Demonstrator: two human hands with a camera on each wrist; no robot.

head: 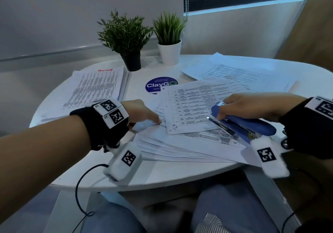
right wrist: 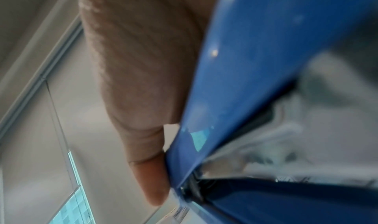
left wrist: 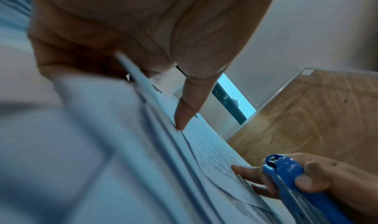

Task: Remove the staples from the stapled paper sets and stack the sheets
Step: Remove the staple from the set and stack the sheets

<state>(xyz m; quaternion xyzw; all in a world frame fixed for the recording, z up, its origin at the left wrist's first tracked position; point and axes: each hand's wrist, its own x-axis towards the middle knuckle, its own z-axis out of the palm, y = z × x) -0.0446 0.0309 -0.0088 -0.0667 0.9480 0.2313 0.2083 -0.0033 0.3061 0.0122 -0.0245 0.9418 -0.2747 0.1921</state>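
Observation:
A spread of printed paper sets (head: pixel 180 142) lies in the middle of the round white table (head: pixel 162 175), with a loose table-printed sheet (head: pixel 194 104) on top. My left hand (head: pixel 144 113) is at that sheet's left edge. Its index fingertip (left wrist: pixel 180 122) presses down on the paper, while the other fingers curl around a lifted sheet corner (left wrist: pixel 132 75). My right hand (head: pixel 239 106) grips a blue stapler (head: pixel 252 127) over the top sheet's right half, with the metal tongue (head: pixel 219 124) pointing left just above the paper. The stapler (right wrist: pixel 266 65) fills the right wrist view.
A thick stack of printed sheets (head: pixel 97 88) sits at the table's left. More loose sheets (head: pixel 243 72) lie at the back right. Two potted plants (head: pixel 126 34) (head: pixel 169 34) stand at the back, with a blue round sticker (head: pixel 158 86) in front of them.

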